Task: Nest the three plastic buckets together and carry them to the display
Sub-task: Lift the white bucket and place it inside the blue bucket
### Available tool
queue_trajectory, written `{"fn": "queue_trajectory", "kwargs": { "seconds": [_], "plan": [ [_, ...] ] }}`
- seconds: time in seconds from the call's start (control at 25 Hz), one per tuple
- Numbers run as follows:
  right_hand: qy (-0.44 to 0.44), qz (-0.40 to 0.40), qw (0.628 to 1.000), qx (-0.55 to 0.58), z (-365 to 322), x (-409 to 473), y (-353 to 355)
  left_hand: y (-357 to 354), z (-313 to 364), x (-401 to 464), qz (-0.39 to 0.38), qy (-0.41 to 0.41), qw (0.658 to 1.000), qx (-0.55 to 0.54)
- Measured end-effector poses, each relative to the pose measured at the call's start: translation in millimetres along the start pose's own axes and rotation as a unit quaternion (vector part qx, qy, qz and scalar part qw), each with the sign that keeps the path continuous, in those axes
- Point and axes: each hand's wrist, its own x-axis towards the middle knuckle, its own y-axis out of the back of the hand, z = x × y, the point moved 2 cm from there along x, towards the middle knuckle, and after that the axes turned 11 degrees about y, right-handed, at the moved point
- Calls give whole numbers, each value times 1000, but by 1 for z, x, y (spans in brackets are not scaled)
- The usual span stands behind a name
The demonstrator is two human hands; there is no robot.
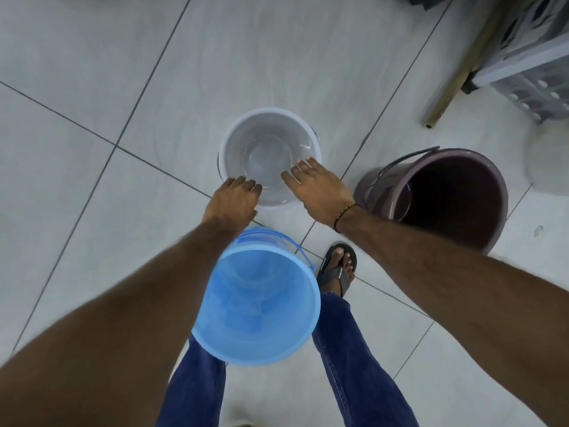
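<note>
Three plastic buckets stand apart on the tiled floor. A white bucket (264,131) sits in the middle, upright and empty. My left hand (234,201) hovers at its near left rim, fingers curled down, and my right hand (317,186) reaches over its near right rim with fingers spread. I cannot tell whether either hand touches the rim. A blue bucket (258,300) with a blue handle stands between my legs, closest to me. To the right a dark maroon bucket (446,195) leans slightly, its handle lying over the left side.
A brass-coloured pole (455,75) lies slanted at the upper right beside a grey perforated plastic crate (529,72). My foot in a dark sandal (338,266) stands between the blue and maroon buckets. Pale floor tiles (92,87) stretch to the left and ahead.
</note>
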Motion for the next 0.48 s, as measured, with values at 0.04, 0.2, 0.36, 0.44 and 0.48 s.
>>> {"fn": "queue_trajectory", "kwargs": {
  "seconds": [0.04, 0.2, 0.36, 0.44, 0.48],
  "plan": [
    [3, -15, 1000, 2, -1, -1, -2, 1, -3, 1, -21, -7, 1000, -1],
    [40, -123, 991, 22, -1, -4, -2, -3, -8, 6, -45, -49, 993, 94],
    [63, -114, 992, -3, -2, -14, 13, 13, -18, -4, -41, -66, 986, 147],
    [77, -98, 992, -5, -8, -28, 48, 44, -27, -26, -13, -84, 990, 112],
    [79, -93, 992, -11, -6, -32, 63, 59, -29, -32, 4, -87, 992, 92]
  ]
}}
